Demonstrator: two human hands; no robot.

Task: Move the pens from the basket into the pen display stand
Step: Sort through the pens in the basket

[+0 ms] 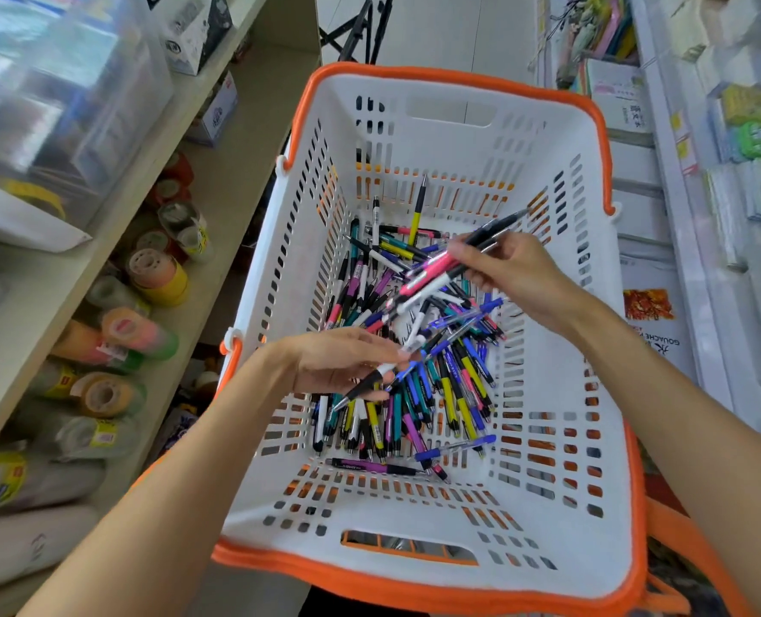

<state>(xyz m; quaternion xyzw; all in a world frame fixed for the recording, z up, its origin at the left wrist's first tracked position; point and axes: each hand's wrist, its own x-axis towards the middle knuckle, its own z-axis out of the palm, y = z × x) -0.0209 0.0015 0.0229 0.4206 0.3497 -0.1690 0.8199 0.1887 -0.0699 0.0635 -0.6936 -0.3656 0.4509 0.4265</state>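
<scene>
The white perforated plastic basket with an orange rim (561,505) fills the middle of the view, its near edge at six o'clock. A loose heap of coloured click pens (414,385) lies on its floor, none of them yet in a stand; no pen display stand is in view.

The main risk is a dropped pen. Both hands hold pens at shallow angles above the heap, and a slack pinch would let one slide back in, or poke through a side slot and snag. Adding more to the right-hand bundle one-handed could also fan it apart.

At about eight o'clock from the heap, the left hand (338,362) reaches in palm-down, forearm entering from the lower left, fingers pinching a black and white pen (380,374) whose tip points down and left.

Farther on, at about two o'clock, the right hand (516,273) comes in from the lower right, wrist bent, fingers curled round a small bundle of pink, white and black pens (449,267) that juts out on both sides of the fist.

Beyond, at nine o'clock, tape rolls (156,273) sit on a shelf.
</scene>
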